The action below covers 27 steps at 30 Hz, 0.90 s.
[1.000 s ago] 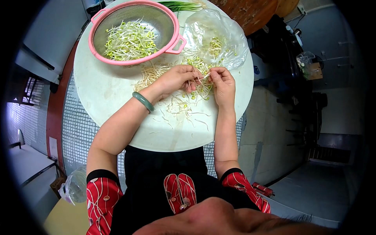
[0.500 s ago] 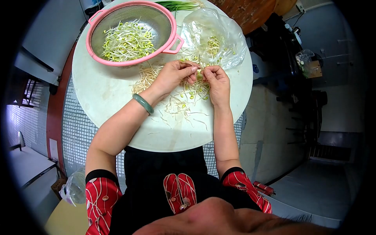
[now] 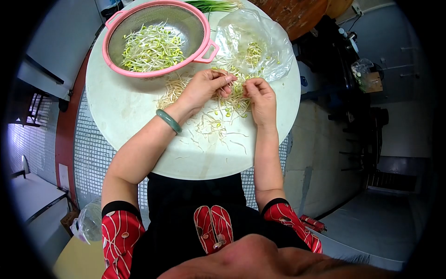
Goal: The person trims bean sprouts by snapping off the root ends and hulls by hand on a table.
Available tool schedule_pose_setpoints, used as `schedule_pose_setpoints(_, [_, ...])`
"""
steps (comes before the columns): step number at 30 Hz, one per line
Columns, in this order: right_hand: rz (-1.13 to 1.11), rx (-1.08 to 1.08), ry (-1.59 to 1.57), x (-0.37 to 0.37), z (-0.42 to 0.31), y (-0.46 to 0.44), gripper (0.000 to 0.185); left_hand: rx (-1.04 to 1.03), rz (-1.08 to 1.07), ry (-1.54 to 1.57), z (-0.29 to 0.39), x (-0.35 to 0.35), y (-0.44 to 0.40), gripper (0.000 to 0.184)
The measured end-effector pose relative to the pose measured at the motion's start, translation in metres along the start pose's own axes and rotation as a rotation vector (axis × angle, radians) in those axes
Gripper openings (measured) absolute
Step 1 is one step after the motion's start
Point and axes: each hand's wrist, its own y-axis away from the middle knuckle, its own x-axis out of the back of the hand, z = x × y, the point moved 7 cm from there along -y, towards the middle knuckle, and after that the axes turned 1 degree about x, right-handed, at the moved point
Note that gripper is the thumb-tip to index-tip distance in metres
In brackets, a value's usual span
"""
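Note:
My left hand (image 3: 207, 87), with a green bangle (image 3: 169, 121) on its wrist, is closed in a pinch on a bean sprout above the table. Facing it, my right hand (image 3: 262, 100) pinches thumb and forefinger together; whatever lies between those fingertips is too small to make out. A narrow gap separates the two hands. Beneath them spreads a loose pile of bean sprouts (image 3: 223, 113) with yellow-green heads. Left of that pile lie thin pale strands (image 3: 173, 90), partly covered by my left hand. A pink-rimmed colander (image 3: 139, 73) holds a heap of sprouts (image 3: 153, 51).
Beyond my right hand, a clear plastic bag (image 3: 276, 51) with some sprouts in it rests on the round white table (image 3: 125, 111). Green stalks (image 3: 213, 6) lie at the far edge. A brown wooden surface (image 3: 290, 16) stands behind, at the right.
My right hand has drawn slightly to the right, away from my left, so the fingertips that nearly met are now apart. My left hand has hardly moved.

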Motion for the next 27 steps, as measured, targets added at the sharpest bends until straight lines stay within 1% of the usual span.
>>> schedule_pose_setpoints(1, [0.014,0.0,-0.041,0.006,-0.001,-0.001,0.011,0.006,0.002,-0.001,0.0,0.001,0.0,0.023])
schedule_pose_setpoints(5, [0.023,0.045,-0.021,0.014,-0.007,-0.004,0.01,0.018,-0.01,-0.014,0.004,0.001,0.001,0.022])
schedule_pose_setpoints(8, [0.026,0.121,-0.018,0.013,-0.012,-0.003,0.009,0.007,-0.032,-0.047,0.005,-0.002,0.002,0.022])
schedule_pose_setpoints(11, [0.07,0.205,0.048,0.006,-0.018,0.001,0.007,0.007,-0.054,-0.061,0.003,-0.004,0.002,0.022])
schedule_pose_setpoints(14, [0.025,0.248,0.041,0.003,-0.016,0.002,0.007,0.015,-0.034,-0.058,0.003,-0.005,0.003,0.022])
schedule_pose_setpoints(17, [0.109,0.203,0.098,0.013,-0.019,0.003,0.013,0.015,0.028,-0.066,0.006,0.001,0.003,0.023])
schedule_pose_setpoints(18, [0.107,0.203,0.109,0.013,-0.021,0.003,0.014,0.014,0.051,-0.07,0.006,0.004,0.002,0.023])
schedule_pose_setpoints(21, [0.079,0.193,0.14,0.01,-0.021,0.003,0.017,0.007,0.016,-0.074,0.006,0.006,0.0,0.023])
schedule_pose_setpoints(24, [0.016,0.183,0.186,-0.002,-0.013,0.004,0.016,0.063,-0.065,-0.105,-0.006,-0.002,0.0,0.023])
schedule_pose_setpoints(25, [0.0,0.191,0.217,-0.005,-0.012,0.003,0.015,0.08,-0.079,-0.189,-0.01,-0.003,0.0,0.022])
schedule_pose_setpoints(27, [-0.027,0.205,0.275,-0.008,-0.011,0.003,0.013,0.087,-0.097,-0.227,-0.013,-0.005,0.0,0.023])
